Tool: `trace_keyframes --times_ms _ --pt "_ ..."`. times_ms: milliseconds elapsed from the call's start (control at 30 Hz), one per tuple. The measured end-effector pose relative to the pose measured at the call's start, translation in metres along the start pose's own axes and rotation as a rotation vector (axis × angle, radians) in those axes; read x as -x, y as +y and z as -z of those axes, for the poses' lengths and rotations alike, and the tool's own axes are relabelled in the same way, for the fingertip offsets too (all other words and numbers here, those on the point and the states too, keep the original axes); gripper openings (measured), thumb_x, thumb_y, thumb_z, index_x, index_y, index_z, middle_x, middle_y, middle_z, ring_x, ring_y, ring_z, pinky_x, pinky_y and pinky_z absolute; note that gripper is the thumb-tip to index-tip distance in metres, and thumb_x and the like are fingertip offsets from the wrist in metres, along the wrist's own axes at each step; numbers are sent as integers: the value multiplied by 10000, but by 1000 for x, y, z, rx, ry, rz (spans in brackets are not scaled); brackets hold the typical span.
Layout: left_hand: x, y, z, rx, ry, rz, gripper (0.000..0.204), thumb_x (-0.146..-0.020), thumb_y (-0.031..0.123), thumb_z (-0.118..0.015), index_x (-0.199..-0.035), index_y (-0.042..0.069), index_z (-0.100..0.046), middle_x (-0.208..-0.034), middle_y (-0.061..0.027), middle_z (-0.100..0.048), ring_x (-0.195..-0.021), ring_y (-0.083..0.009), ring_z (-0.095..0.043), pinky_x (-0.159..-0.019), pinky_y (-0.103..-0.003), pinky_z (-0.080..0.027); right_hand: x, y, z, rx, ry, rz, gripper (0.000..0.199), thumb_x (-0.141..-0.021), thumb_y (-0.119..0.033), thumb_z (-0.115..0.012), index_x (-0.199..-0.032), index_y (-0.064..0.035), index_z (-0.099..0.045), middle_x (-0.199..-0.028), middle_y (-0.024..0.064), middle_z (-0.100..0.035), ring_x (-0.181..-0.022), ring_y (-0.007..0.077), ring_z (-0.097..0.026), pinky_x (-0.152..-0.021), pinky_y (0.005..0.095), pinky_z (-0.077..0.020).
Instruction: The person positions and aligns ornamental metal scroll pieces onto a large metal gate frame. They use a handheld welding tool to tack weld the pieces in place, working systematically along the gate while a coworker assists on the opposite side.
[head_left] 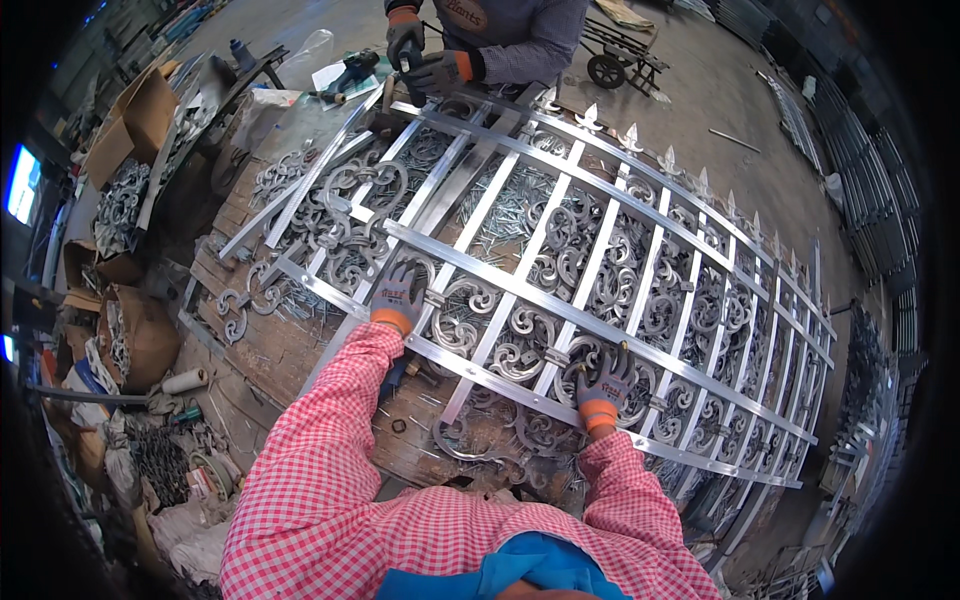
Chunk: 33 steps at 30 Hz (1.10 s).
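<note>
A silver metal fence panel lies across the workbench, with pale uprights, long rails and spear tips along its far side. My left hand, in a grey glove with an orange cuff, rests with fingers stretched out over the panel's left part, beside a scroll ornament. To the right, my right hand, gloved alike, lies with fingers spread over scrollwork between the uprights, near the close rail. Across the panel, a co-worker's gloved hands hold a dark power tool.
Loose scrolls and scattered screws lie on the wooden bench. A green cordless drill sits at the far left. Cardboard boxes with metal parts stand leftward. A wheeled cart is behind the co-worker.
</note>
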<state>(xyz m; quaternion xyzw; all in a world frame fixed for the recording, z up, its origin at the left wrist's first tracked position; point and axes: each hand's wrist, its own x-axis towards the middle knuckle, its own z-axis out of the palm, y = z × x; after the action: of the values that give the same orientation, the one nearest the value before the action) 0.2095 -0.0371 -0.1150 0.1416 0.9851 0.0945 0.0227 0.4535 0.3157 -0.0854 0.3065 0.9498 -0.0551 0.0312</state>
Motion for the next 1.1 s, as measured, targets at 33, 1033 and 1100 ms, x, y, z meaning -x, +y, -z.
trace_keyframes --times_ms 33,1033,1100 --pt "0 0 0 3 7 -3 557 -906 387 -570 -1381 107 -491 -1459 -107 -440 -1281 -322 -477 -1069 -410 -407 0 0 0 -3 1 2 748 -754 -511 -688 -1381 -136 -524 -1586 124 -239 -1459 358 -176 -1189 531 -119" --pt "-2 5 9 28 -78 33 532 -926 365 -547 -1391 116 -482 -1480 -89 -417 -1342 -319 -412 -1096 -435 -381 -5 -1 0 75 -86 -24 821 -764 -533 -669 -1456 -156 -440 -1603 120 -209 -1472 349 -154 -1194 507 -94" --pt "-2 3 6 10 -72 29 541 -920 373 -554 -1391 116 -481 -1475 -90 -422 -1341 -321 -412 -1098 -432 -380 -3 -3 4 66 -65 -14 809 -763 -519 -673 -1448 -150 -450 -1599 124 -217 -1469 353 -162 -1193 509 -103"
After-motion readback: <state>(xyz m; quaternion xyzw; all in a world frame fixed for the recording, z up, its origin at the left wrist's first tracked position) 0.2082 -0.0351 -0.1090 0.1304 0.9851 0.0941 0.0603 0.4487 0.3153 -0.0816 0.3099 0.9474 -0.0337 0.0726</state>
